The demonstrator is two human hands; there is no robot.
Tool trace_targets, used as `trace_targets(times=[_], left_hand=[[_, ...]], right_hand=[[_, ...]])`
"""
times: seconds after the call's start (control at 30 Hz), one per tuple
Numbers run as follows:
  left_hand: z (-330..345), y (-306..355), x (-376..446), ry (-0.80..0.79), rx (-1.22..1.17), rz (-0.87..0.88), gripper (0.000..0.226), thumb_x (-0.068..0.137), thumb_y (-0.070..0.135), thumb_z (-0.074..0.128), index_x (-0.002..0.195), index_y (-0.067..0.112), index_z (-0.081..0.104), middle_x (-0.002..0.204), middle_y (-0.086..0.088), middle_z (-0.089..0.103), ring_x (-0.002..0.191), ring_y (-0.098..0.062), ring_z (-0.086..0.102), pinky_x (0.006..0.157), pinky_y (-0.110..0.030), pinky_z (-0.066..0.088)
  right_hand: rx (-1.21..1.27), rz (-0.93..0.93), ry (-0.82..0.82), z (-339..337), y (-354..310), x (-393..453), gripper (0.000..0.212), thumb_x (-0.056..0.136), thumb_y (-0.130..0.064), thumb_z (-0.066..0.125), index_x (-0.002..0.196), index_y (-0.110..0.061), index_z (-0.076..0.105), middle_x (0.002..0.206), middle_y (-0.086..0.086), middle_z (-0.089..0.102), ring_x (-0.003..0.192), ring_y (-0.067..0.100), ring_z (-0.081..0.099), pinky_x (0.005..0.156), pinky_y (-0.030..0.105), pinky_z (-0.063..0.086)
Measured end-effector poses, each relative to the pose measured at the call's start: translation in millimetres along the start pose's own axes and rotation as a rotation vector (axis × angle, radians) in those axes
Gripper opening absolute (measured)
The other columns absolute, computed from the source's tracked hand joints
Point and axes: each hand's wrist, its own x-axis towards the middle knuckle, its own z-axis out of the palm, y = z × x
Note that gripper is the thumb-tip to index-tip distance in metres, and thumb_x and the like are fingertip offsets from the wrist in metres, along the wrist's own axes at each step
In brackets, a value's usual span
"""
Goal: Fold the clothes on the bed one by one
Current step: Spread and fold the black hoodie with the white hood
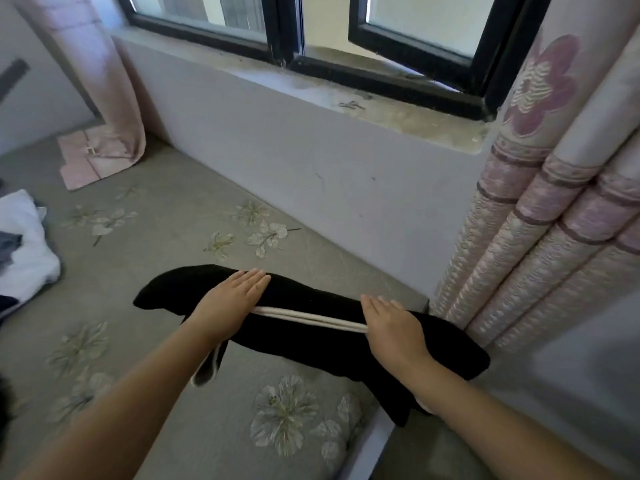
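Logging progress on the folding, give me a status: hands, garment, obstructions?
Left hand and right hand flat, pressing black garment. Garment folded narrow on bed. White clothes pile waits left, nothing blocking.

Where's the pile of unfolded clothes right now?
In the head view, the crumpled white and grey clothes pile lies at the far left edge of the floral grey bed, left of the black garment.

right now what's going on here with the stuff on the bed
A person is folding a black garment with white trim on the bed. The left hand and right hand both press flat on it, fingers straight. A loose pile of white and grey clothes waits at the left edge.
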Motion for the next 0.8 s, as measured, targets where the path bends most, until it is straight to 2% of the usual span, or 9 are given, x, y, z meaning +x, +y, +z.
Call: trace_targets(times=[0.13,0.33,0.4,0.43,0.47,0.5,0.57,0.73,0.8], left_hand=[[6,-30,42,-0.041,-0.028,0.051,0.061,0.096,0.008,0.030,0.147,0.013,-0.004,0.156,-0.003,0.001,0.144,-0.013,0.002,0.113,-0.022,-0.007],[34,-37,121,-0.158,-0.052,0.130,0.061,0.096,0.008,0.030,0.147,0.013,-0.004,0.156,-0.003,0.001,0.144,-0.014,0.002,0.114,-0.023,-0.005],[46,-29,151,-0.185,-0.074,0.136,0.060,0.097,0.007,0.029,0.147,0.012,-0.002,0.156,-0.004,0.002,0.144,-0.014,0.004,0.114,-0.023,-0.003],[52,-24,168,-0.191,-0.082,0.130,0.059,0.097,0.007,0.029,0.147,0.012,-0.002,0.156,-0.005,0.002,0.144,-0.014,0.004,0.114,-0.023,-0.003],[60,-20,188,-0.192,-0.088,0.118,0.058,0.097,0.008,0.028,0.147,0.011,-0.001,0.156,-0.005,0.002,0.144,-0.015,0.004,0.114,-0.024,-0.003],[67,-16,206,-0.188,-0.089,0.107,0.057,0.097,0.008,0.027,0.147,0.010,-0.001,0.156,-0.006,0.002,0.144,-0.015,0.003,0.114,-0.024,-0.003],[82,-7,243,-0.187,-0.081,0.087,0.056,0.098,0.009,0.025,0.147,0.010,-0.002,0.156,-0.006,0.000,0.144,-0.017,0.000,0.114,-0.027,-0.005],[120,9,310,-0.176,-0.062,0.002,0.053,0.099,0.012,0.022,0.147,0.010,0.000,0.156,-0.005,0.003,0.144,-0.019,-0.001,0.115,-0.031,-0.004],[129,13,328,-0.186,-0.043,-0.018,0.052,0.099,0.012,0.020,0.147,0.009,0.000,0.156,-0.005,0.003,0.144,-0.019,-0.001,0.115,-0.031,-0.005]], right_hand=[[0.041,0.063,-0.057,23,-1,27,0.058,0.019,-0.013,0.090,0.074,-0.002,0.075,0.069,0.005,0.073,0.063,0.015,0.071,0.058,0.030,0.057],[0.087,0.156,-0.225,76,27,67,0.060,0.015,-0.019,0.092,0.069,-0.001,0.074,0.065,0.005,0.072,0.060,0.013,0.070,0.054,0.024,0.056],[0.063,0.205,-0.314,95,45,81,0.062,0.030,-0.018,0.093,0.083,0.006,0.072,0.083,0.014,0.073,0.078,0.018,0.072,0.066,0.025,0.057],[0.061,0.229,-0.370,105,55,90,0.064,0.055,-0.017,0.085,0.106,0.013,0.062,0.109,0.024,0.065,0.103,0.024,0.065,0.087,0.027,0.052],[0.059,0.228,-0.430,120,67,99,0.062,0.082,-0.014,0.065,0.130,0.014,0.039,0.137,0.027,0.043,0.130,0.027,0.043,0.107,0.030,0.035],[0.089,0.201,-0.470,132,78,106,0.057,0.095,-0.012,0.041,0.142,0.008,0.015,0.151,0.021,0.018,0.142,0.028,0.018,0.115,0.033,0.016],[0.134,0.235,-0.582,160,95,119,0.053,0.099,-0.012,0.022,0.145,0.001,-0.003,0.155,0.015,-0.003,0.144,0.028,-0.003,0.116,0.036,0.001],[0.031,0.235,-0.643,215,122,144,0.052,0.098,-0.013,0.022,0.146,0.000,0.005,0.155,0.015,0.003,0.144,0.027,0.000,0.116,0.036,0.003],[0.022,0.271,-0.616,220,130,155,0.048,0.094,-0.010,0.032,0.140,0.003,0.028,0.152,0.018,0.018,0.142,0.031,0.012,0.116,0.040,0.010]])
